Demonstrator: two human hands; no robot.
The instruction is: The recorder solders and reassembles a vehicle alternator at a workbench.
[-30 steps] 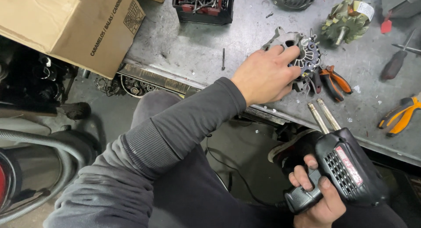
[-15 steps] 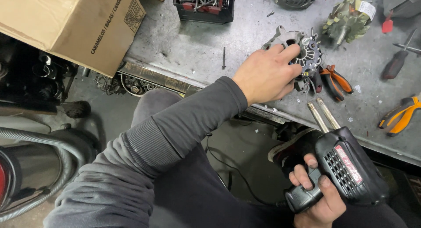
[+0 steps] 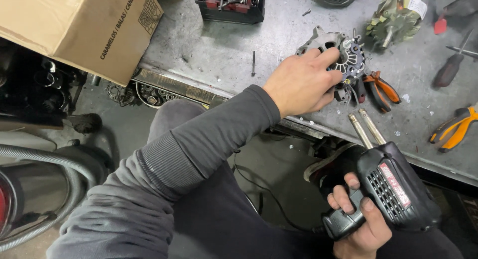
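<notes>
grimy metal workbench (image 3: 209, 55), scattered tools. left hand (image 3: 301, 82) cupped over grey alternator housing (image 3: 343, 55), fingers gripping its rim on the bench. right hand (image 3: 361, 224) below bench edge, clenched around black soldering gun (image 3: 393, 189), twin metal tips pointing up toward the left hand. orange-handled pliers (image 3: 381, 89) just right of the alternator

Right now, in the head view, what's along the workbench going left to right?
Cardboard box → black bin of screws → left hand on the alternator part → orange-handled pliers → screwdriver → orange-handled cutters.
</notes>
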